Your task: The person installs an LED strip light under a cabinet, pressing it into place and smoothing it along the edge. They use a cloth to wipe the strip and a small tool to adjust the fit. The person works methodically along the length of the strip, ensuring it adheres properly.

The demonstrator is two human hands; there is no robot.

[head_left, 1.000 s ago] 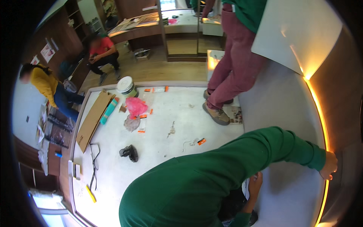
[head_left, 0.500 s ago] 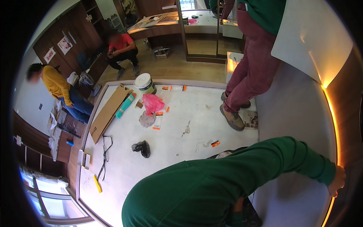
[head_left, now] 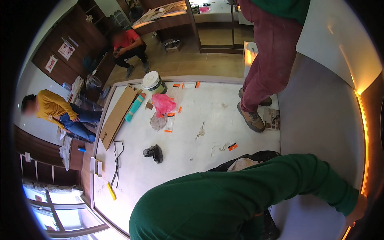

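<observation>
My left arm, in a green sleeve, crosses the lower picture toward the right. My left hand (head_left: 355, 214) is at the glowing light strip (head_left: 365, 160) along the curved grey panel's edge, its fingers closed and pointing down. What lies between them is too small to make out. Beneath that arm shows part of another green sleeve (head_left: 253, 230) with a sliver of skin; the fingers of my right hand are hidden. A black plastic bag (head_left: 262, 155) with a whitish bundle (head_left: 241, 164) lies just beyond my arm.
Beyond my arm, a person in maroon trousers (head_left: 270, 60) stands by the panel. The pale platform (head_left: 192, 160) holds a white-lidded bucket (head_left: 152, 81), cardboard (head_left: 118, 118), a pink bag (head_left: 163, 104), a black bundle (head_left: 154, 153) and a yellow-handled tool (head_left: 111, 191). Two other people are at the left.
My left hand has moved lower along the light strip. The view has shifted slightly, and more of the black bag shows. The person in yellow has changed posture.
</observation>
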